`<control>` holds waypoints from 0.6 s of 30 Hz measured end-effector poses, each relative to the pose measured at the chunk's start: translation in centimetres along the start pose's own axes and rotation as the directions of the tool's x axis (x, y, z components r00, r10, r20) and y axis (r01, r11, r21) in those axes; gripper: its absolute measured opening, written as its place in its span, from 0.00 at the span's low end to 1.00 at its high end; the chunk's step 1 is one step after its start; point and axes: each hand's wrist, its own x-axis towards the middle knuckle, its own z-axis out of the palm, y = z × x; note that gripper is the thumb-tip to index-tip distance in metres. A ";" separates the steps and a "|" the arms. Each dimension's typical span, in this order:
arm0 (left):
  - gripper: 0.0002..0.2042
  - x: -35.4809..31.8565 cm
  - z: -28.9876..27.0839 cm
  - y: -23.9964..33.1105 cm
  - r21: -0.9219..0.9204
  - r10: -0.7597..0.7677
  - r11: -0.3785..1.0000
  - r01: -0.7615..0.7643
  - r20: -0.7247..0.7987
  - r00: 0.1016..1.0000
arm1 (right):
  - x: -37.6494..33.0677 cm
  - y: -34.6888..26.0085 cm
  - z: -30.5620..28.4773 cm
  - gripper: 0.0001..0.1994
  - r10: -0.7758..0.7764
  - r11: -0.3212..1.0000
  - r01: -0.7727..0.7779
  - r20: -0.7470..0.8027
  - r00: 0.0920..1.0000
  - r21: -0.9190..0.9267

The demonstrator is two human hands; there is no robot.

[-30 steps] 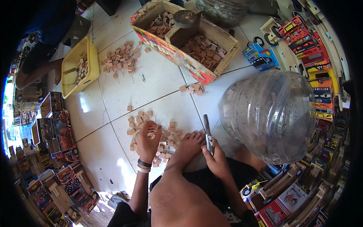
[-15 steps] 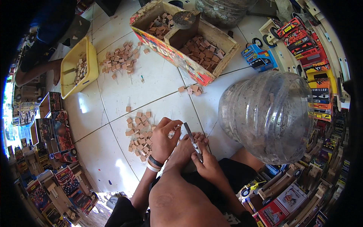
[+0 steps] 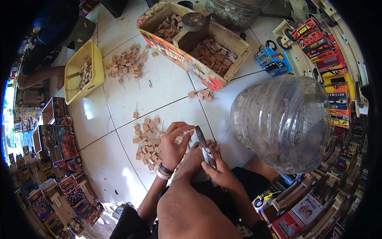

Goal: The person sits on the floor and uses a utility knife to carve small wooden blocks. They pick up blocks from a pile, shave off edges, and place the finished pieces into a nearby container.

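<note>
My right hand (image 3: 220,172) is closed round the handles of a pair of pliers (image 3: 201,137), whose dark jaws point away from me. Close to the jaw tips, my left hand (image 3: 173,148) has its thumb and fingers bent together. Whatever they pinch is too small to make out. Both hands are above my bare foot (image 3: 192,160). Just left of my left hand, a pile of small brown wooden blocks (image 3: 148,129) lies on the tiles, some with thin wires sticking out.
Ahead stands a two-part wooden box (image 3: 181,59) of blocks. Another block pile (image 3: 129,61) lies beside a yellow tub (image 3: 98,65). A large clear plastic bottle (image 3: 274,119) lies at right. Toy trucks (image 3: 274,60) line both sides. Another person's arm (image 3: 41,75) shows far left.
The pliers have turned in my right hand, so both jaws now show. My left fingertips have lifted slightly and stay beside the jaw tips.
</note>
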 end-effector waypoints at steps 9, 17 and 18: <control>0.06 -0.6 2.0 -0.4 -0.251 -0.094 0.967 0.038 -0.219 0.971 | 1.5 0.2 2.8 0.40 -0.421 0.730 0.179 -0.228 0.878 -0.660; 0.11 0.5 -0.1 -1.1 -0.521 -0.363 0.801 0.294 -0.032 0.931 | 1.7 -0.5 2.5 0.36 -0.433 0.841 0.283 -0.258 0.864 -0.461; 0.12 0.7 -0.8 -1.1 -0.530 -0.409 0.770 0.355 0.016 0.912 | 1.6 -0.6 2.1 0.35 -0.394 0.863 0.259 -0.257 0.883 -0.434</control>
